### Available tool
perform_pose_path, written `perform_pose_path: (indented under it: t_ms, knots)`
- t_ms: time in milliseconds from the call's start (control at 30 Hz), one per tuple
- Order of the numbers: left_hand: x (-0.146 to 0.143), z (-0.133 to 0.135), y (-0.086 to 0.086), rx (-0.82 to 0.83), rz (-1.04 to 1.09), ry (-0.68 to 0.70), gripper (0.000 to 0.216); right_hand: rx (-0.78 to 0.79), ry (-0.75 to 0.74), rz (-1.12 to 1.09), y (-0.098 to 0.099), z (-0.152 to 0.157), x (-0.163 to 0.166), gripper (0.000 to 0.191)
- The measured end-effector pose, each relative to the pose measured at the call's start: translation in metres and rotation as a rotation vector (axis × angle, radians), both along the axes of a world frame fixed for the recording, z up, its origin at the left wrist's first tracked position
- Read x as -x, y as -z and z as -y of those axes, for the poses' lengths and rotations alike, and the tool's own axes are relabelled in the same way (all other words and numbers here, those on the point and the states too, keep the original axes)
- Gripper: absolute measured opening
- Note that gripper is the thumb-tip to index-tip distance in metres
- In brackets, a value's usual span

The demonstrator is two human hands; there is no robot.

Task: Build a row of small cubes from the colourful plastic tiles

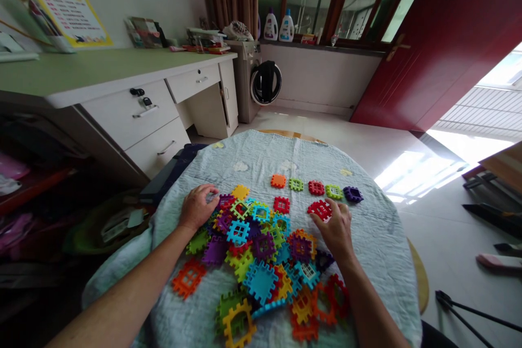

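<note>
A heap of colourful notched plastic building tiles [261,280] covers the near middle of the cloth. My left hand [198,206] rests at the heap's upper left edge, thumb and fingers apart, beside a purple tile [225,202]; nothing shows in its grasp. To the right of the heap, my right hand [338,225] has its thumb and fingers closed on a red window tile [319,209], low over the cloth. Beyond that hand runs a row: an orange tile [278,181], a green tile [296,185], a red stack [316,187], a lime tile [334,191] and a dark purple tile [353,194]. Another red tile [281,205] lies before the row.
The round table wears a pale patterned cloth [261,155]. A white desk [134,109] with drawers stands left, a washing machine [247,73] behind it. Detergent bottles [286,27] line the windowsill. A red door [424,43] is at right, and black tripod legs [468,310] reach near the table.
</note>
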State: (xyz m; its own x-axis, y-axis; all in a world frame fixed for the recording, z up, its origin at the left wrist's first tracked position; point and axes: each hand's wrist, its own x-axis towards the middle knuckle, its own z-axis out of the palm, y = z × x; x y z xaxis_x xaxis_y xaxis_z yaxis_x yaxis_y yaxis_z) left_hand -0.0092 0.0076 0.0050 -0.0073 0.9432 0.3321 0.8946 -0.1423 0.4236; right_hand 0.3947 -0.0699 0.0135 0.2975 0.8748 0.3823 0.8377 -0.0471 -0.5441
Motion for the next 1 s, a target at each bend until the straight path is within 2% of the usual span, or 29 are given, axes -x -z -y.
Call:
perform_pose_path:
  t_ms: [200,1000]
  knots:
    - [0.000,0.001,0.000,-0.014,-0.006,0.000,0.022,0.173,0.015,0.126,0.012,-0.003,0.002,0.048]
    - [-0.002,0.001,0.001,-0.009,-0.059,0.006,0.020,0.214,0.024,0.125,0.013,-0.003,0.004,0.050]
